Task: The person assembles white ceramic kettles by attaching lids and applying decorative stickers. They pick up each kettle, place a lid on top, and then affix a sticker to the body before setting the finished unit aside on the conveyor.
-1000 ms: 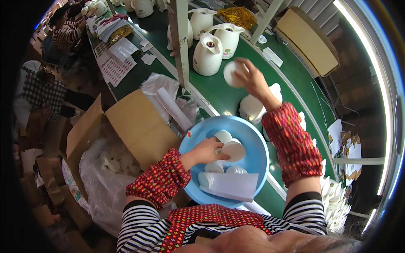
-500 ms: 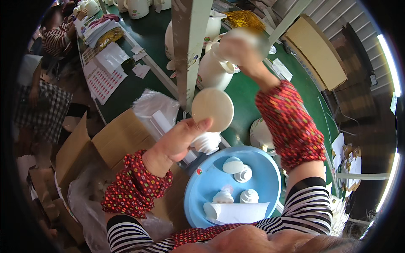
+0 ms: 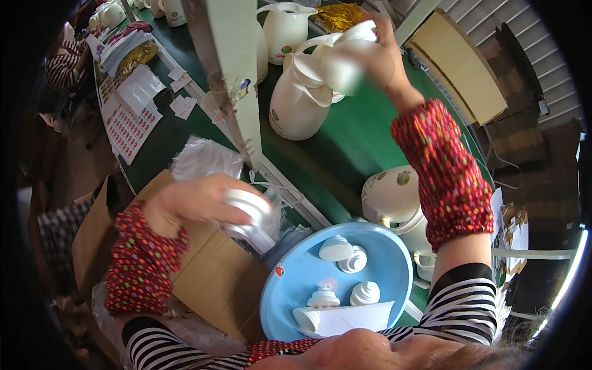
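My left hand (image 3: 194,200) is closed round a white ridged stopper (image 3: 248,208), held above the cardboard box beside the basin. On the far side, my right hand (image 3: 379,58) is raised among the cream jugs and smeared by motion. Its fingers are closed on a blurred white piece (image 3: 342,69), whose shape I cannot make out. Next to it stands a cream jug (image 3: 300,102) with its spout and handle up. Another jug (image 3: 287,32) is just behind. Below my hands, a blue basin (image 3: 277,308) holds several white stoppers (image 3: 365,293) and a white curved sheet (image 3: 351,318).
An open cardboard box (image 3: 216,274) is at the left of the basin. A metal post (image 3: 228,80) rises from the green table (image 3: 345,142). A jug (image 3: 388,191) lies on its side behind the basin. Sticker sheets (image 3: 129,129) lie further left, near another person (image 3: 61,65).
My left hand has moved left and down with the stopper, whose round cream top faced up before. My right hand has shifted slightly up and right. The view has turned a little.
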Demonstrator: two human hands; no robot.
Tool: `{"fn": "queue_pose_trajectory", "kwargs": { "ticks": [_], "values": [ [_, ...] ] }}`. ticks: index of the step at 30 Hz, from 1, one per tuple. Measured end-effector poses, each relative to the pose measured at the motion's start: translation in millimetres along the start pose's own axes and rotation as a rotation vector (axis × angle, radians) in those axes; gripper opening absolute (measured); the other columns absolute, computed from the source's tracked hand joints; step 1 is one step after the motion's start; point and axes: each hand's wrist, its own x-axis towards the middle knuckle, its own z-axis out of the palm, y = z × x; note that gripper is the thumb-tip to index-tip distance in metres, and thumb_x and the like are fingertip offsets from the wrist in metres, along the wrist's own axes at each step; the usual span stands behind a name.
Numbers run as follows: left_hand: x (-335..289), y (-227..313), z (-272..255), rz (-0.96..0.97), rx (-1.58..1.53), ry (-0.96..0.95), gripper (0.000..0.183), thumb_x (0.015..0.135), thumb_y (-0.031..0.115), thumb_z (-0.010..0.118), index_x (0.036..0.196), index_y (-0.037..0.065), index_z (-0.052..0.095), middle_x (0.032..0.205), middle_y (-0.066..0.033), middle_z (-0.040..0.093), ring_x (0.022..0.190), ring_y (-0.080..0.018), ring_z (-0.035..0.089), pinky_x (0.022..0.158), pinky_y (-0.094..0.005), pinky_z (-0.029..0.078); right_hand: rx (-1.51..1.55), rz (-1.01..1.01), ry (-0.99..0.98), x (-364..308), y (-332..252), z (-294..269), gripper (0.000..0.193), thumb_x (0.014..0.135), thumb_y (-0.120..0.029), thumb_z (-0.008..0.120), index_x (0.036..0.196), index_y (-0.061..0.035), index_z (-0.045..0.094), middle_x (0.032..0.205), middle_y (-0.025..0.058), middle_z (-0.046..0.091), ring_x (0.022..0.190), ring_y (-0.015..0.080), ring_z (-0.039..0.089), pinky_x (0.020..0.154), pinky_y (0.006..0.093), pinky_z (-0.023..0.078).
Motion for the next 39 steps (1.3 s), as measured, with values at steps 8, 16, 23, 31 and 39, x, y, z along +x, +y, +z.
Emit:
{"fn": "queue_pose_trajectory", "kwargs": {
  "ticks": [8, 16, 23, 31, 39],
  "values": [
    [23.6, -12.7, -211.8, 0.271, 0.920, 1.044, 0.030, 0.093, 0.026, 0.071, 0.113, 0.004, 0.073, 0.093, -0.0086, 0.073, 0.084, -0.0181, 0.066, 0.079, -0.0338, 0.053, -0.233, -0.068, 0.254, 45.8, 81.6, 57.8, 0.069, 0.076, -0.034, 0.092, 0.131, -0.0073, 0.061, 0.135, 0.0245, 0.055, 0.119, 0.0367, 0.063, 0.099, 0.0440, 0.055],
    [165.8, 42.5, -252.4, 0.602, 0.890, 1.437, 0.040, 0.097, 0.009, 0.061, 0.137, 0.008, 0.059, 0.115, -0.0198, 0.064, 0.098, -0.0328, 0.066, 0.077, -0.0416, 0.054, -0.569, -0.303, 0.111, 18.5, 100.9, 59.5, 0.061, 0.093, -0.043, 0.070, 0.140, -0.0082, 0.055, 0.134, 0.0241, 0.059, 0.124, 0.0440, 0.056, 0.109, 0.0524, 0.043],
    [176.7, 30.5, -319.7, 0.286, 1.540, 1.184, 0.070, 0.104, 0.046, 0.053, 0.154, -0.002, 0.039, 0.158, -0.0284, 0.039, 0.148, -0.0437, 0.035, 0.123, -0.0470, 0.027, -0.732, -0.024, -0.254, -18.8, -8.4, -24.1, 0.065, 0.095, -0.054, 0.064, 0.138, -0.0054, 0.059, 0.142, 0.0279, 0.053, 0.133, 0.0438, 0.053, 0.109, 0.0580, 0.043],
    [144.9, -9.5, -233.8, 0.718, 1.386, 1.653, 0.067, 0.102, 0.047, 0.060, 0.151, 0.003, 0.048, 0.149, -0.0267, 0.051, 0.140, -0.0441, 0.047, 0.117, -0.0504, 0.038, -1.208, 0.034, -0.520, -204.1, -35.5, -141.3, 0.093, 0.083, -0.048, 0.082, 0.159, -0.0229, 0.036, 0.157, 0.0305, 0.035, 0.137, 0.0531, 0.044, 0.109, 0.0672, 0.040],
    [-3.6, -107.7, -46.7, 0.302, 0.734, 1.520, 0.060, 0.102, 0.018, 0.063, 0.151, -0.007, 0.037, 0.155, -0.0241, 0.039, 0.143, -0.0374, 0.040, 0.121, -0.0489, 0.029, -0.725, 0.296, -0.475, -224.5, 32.3, -176.4, 0.067, 0.092, -0.042, 0.073, 0.148, -0.0142, 0.048, 0.150, 0.0245, 0.046, 0.131, 0.0515, 0.049, 0.110, 0.0540, 0.046]
  ]
}}
